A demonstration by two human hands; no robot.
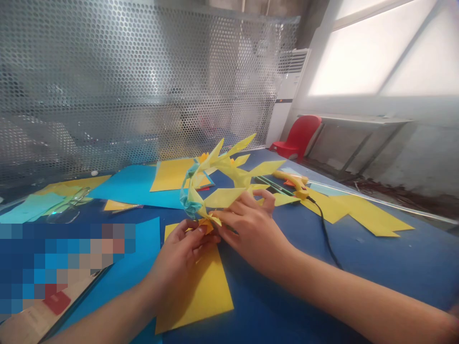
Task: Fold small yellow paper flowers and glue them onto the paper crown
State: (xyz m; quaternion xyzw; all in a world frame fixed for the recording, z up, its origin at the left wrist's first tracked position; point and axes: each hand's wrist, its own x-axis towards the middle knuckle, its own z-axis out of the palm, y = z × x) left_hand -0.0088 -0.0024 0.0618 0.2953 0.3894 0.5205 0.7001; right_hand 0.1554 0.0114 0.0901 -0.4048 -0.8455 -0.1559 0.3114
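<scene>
One spiky wreath of folded yellow-and-blue paper (224, 197) is just beyond the yellow rectangular paper sheet (202, 298). The left hand (182, 246) has its grip pinched on an orange paper fold (205, 226); the right hand (256, 229) touches the wreath, its opening unclear. Uneven pressure could crease the points.

The fingers of the left hand (186, 242) partly cover the orange paper piece (206, 224), so its full shape cannot be told. Some fingertips of the right hand (253, 224) are hidden, and whether they grip anything is unclear. The left forearm (118, 306) is cut off by the bottom edge. The black cord (324, 231) passes out of sight behind the right forearm (333, 286). Coarse pixel blocks mask part of the lower left; the lettering on the red label (56, 301) is illegible. Shapes behind the perforated screen (143, 86) are blurred past recognition.
</scene>
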